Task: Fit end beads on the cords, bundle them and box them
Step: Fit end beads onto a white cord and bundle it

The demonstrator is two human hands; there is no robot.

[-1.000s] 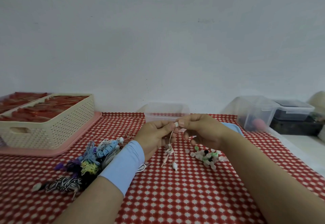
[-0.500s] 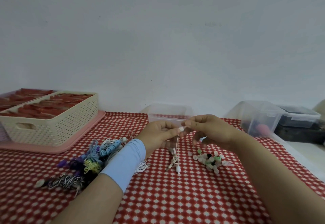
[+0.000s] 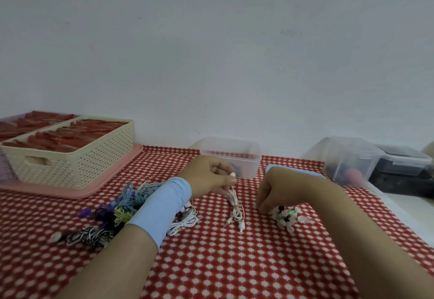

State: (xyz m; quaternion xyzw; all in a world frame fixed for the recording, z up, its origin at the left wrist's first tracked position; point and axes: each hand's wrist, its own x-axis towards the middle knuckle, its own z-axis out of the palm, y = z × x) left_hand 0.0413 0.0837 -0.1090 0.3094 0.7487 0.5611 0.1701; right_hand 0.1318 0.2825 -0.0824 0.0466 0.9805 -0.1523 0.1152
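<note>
My left hand (image 3: 211, 176) pinches the top end of a white cord (image 3: 234, 207), whose white end bead sticks out above my fingers. The rest of the cord hangs down onto the red checked cloth, with a plug and a second white end lying there. My right hand (image 3: 270, 193) is lowered, fingers curled down onto the left edge of a small heap of loose beads (image 3: 287, 216) in white, green and black; the fingertips are hidden. A pile of coloured cords (image 3: 117, 214) lies left of my left wrist. A clear empty box (image 3: 246, 165) stands behind my hands.
A cream perforated basket (image 3: 77, 165) filled with red items sits on a pink tray (image 3: 70, 190) at the far left. At the far right stand a clear lidded tub (image 3: 347, 160) and a dark container (image 3: 404, 165). A white ledge borders the cloth on the right.
My right hand has let go of the cord's end and dropped to the bead heap. My left hand still holds the cord, now with the bead on its end.
</note>
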